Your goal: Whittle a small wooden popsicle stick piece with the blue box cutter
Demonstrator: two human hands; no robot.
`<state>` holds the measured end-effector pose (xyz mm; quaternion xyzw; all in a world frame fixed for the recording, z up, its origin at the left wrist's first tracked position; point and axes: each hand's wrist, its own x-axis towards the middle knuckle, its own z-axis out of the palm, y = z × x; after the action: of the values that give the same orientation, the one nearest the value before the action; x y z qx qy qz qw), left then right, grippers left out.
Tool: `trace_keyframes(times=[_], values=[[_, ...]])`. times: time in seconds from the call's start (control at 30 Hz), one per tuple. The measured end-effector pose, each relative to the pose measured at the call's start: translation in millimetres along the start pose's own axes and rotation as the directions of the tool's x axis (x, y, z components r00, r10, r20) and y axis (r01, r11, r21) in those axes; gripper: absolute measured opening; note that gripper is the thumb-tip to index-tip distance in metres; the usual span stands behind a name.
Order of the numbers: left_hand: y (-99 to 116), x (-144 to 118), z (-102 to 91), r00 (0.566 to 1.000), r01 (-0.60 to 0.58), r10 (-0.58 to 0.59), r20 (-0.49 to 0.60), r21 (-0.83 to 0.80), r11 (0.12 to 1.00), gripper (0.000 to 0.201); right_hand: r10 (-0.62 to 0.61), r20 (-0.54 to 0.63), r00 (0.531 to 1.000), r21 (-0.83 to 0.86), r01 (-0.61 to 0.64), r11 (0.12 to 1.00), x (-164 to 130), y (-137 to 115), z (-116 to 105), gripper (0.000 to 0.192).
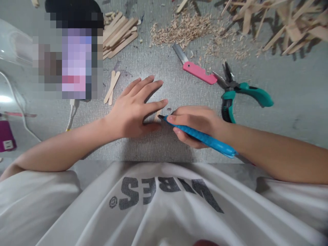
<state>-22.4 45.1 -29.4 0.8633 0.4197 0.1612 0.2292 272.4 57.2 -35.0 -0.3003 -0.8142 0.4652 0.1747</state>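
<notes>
My left hand (135,111) rests palm down on the table with its fingers spread. Its index finger and thumb press over the two ends of a small wooden craft stick (158,115), holding it against the surface and partly hiding it. My right hand (196,123) is closed round a slim blue pen-like tool (205,138). The tool's dark pointed tip is at the stick, between my left thumb and index finger; whether it touches the wood I cannot tell. Two crossed craft sticks (112,87) lie left of my left hand.
Beyond my hands lie a pink folding razor (200,72) with its blade out and green-handled pliers (232,87). Wood shavings (183,30), a stack of craft sticks (121,32) and a built stick structure (284,20) are farther back. A cable (72,112) runs at left.
</notes>
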Motion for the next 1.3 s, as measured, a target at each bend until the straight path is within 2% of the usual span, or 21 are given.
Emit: trace_keyframes(times=[0.13,0.3,0.47,0.67,1.0,1.17,1.3], values=[[1.6,0.2,-1.0,1.0,0.004,-0.004,0.004,0.014,1.0,0.065,-0.067,-0.046,0.997,-0.099,0.063,0.993,0.7,4.1,2.3,0.039],[0.1,0.9,-0.5,1.0,0.012,-0.012,0.017,0.003,1.0,0.07,-0.255,-0.045,0.966,-0.178,0.243,0.954,1.7,6.5,-11.1,0.022],[-2.9,1.9,1.1,1.0,0.002,-0.002,0.017,-0.004,1.0,0.078,-0.346,-0.131,0.929,-0.254,0.306,0.918,4.3,-4.0,-20.7,0.035],[-3.0,2.6,2.5,1.0,0.015,-0.015,0.017,-0.004,1.0,0.088,-0.315,-0.11,0.943,-0.291,0.272,0.917,6.5,-7.0,-19.6,0.031],[-7.8,3.2,3.9,1.0,-0.002,0.003,0.01,-0.03,1.0,0.088,-0.286,-0.085,0.954,-0.272,0.254,0.928,8.1,-9.8,-22.0,0.03],[-3.8,3.1,3.8,1.0,0.012,-0.013,-0.011,-0.056,0.998,0.082,-0.323,-0.095,0.942,-0.27,0.288,0.919,10.2,-10.2,-21.9,0.029],[-4.8,2.4,5.9,1.0,-0.001,0.0,-0.007,-0.016,1.0,0.085,-0.369,-0.117,0.922,-0.283,0.325,0.902,11.0,-5.2,-19.9,0.027]])
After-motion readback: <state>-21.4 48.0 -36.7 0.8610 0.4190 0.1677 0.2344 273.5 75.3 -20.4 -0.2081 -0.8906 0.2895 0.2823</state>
